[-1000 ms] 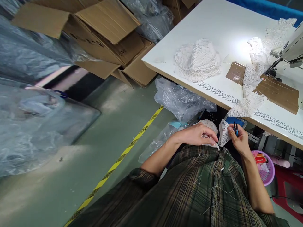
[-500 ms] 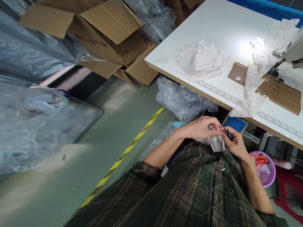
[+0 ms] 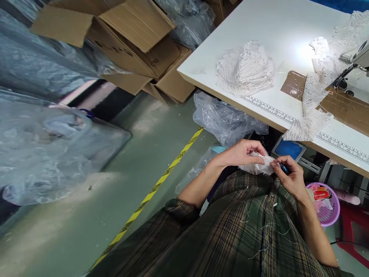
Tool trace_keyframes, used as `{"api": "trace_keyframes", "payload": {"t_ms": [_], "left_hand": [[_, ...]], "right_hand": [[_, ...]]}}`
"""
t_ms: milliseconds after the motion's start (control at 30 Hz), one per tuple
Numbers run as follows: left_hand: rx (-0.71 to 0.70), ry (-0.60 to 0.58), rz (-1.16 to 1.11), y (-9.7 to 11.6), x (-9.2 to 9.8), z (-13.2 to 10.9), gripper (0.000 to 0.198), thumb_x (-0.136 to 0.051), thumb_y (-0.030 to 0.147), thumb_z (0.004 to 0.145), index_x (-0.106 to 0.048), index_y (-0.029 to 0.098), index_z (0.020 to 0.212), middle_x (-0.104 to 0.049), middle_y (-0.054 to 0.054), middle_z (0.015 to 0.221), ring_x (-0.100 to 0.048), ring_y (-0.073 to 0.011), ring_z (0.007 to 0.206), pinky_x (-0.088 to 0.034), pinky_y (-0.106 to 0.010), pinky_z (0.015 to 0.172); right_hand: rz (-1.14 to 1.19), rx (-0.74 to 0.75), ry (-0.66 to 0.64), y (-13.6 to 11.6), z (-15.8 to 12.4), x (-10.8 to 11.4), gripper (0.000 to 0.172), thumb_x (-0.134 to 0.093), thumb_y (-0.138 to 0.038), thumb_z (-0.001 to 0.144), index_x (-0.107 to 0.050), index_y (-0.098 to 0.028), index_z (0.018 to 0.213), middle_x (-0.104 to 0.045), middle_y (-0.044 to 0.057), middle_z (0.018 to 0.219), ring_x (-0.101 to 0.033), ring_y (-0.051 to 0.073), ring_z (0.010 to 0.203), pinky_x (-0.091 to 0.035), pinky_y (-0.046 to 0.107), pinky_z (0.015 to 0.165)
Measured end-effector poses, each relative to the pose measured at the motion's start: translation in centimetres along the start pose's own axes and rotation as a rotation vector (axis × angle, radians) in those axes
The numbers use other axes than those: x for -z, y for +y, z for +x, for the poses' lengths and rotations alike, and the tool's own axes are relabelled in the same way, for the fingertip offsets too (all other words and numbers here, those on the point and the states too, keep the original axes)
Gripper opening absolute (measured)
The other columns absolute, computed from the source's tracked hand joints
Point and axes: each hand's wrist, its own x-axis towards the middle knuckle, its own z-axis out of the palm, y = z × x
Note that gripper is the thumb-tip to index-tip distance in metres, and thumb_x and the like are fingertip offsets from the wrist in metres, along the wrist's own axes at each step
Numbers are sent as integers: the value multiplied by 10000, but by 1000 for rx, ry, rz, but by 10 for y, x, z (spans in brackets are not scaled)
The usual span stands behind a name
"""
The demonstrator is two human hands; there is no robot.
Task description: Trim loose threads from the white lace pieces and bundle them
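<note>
Over my lap, my left hand (image 3: 242, 154) is closed on a piece of white lace (image 3: 256, 166), thumb on top and fingers curled behind it. At the lace's right end, the thumb and fingertips of my right hand (image 3: 291, 175) pinch close to its edge. Small thread snips with blue handles (image 3: 284, 168) are tucked in that same hand, mostly hidden by the fingers. On the sewing table (image 3: 206, 63) ahead sits a heap of white lace pieces (image 3: 250, 69). A lace strip (image 3: 313, 98) runs from beside the sewing machine (image 3: 357, 55) and hangs over the front edge.
Clear plastic bags (image 3: 227, 119) bulge under the table's left side. Open cardboard boxes (image 3: 135, 50) and large plastic-wrapped bundles (image 3: 49, 146) fill the left. Yellow-black tape (image 3: 164, 177) crosses the floor. To the right are a purple basket (image 3: 334, 211) and a red stool (image 3: 353, 227).
The lace end that hung down between my hands is now raised and spread flatter. My right hand has moved slightly right, and the snips' dark blades show less. The view has shifted a little.
</note>
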Motion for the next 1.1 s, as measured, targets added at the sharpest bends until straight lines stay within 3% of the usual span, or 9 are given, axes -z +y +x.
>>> {"api": "trace_keyframes", "payload": {"t_ms": [267,567,767,900,1100], "left_hand": [[-2,52,-87,-5,5,-2,313,-850,333,679,-678,103,803,-705,-53,841,-639,-111,757,-508,-236,709],[-102,94,-138,-9,-1,0,378,-841,417,699,-611,119,730,-711,-62,838,-672,-127,821,-522,-259,771],[-113,165,-110,-6,-4,-1,390,-826,349,718,-549,146,904,-706,-26,812,-664,-102,760,-507,-232,724],[-132,180,-107,-12,-4,1,446,-808,328,732,-527,148,1027,-712,-32,832,-675,-110,770,-510,-235,726],[-136,206,-16,-16,0,-3,397,-751,302,784,-544,133,1077,-712,-58,885,-674,-117,802,-508,-238,740]], "right_hand": [[-12,-7,62,-2,0,1,197,-703,-397,823,-647,-213,782,-597,-23,651,-487,117,568,-415,233,537],[-23,-26,150,-6,0,-4,236,-734,-411,785,-638,-204,720,-580,-32,598,-466,106,531,-394,224,506],[39,-88,194,0,-1,-3,300,-750,-465,768,-692,-206,907,-718,34,813,-642,165,708,-525,287,658],[64,-133,225,7,2,-2,380,-768,-490,740,-723,-194,975,-751,68,919,-680,199,802,-550,347,762],[-3,-140,155,6,4,-3,340,-719,-522,776,-717,-187,837,-698,27,744,-582,156,648,-482,272,604]]}}
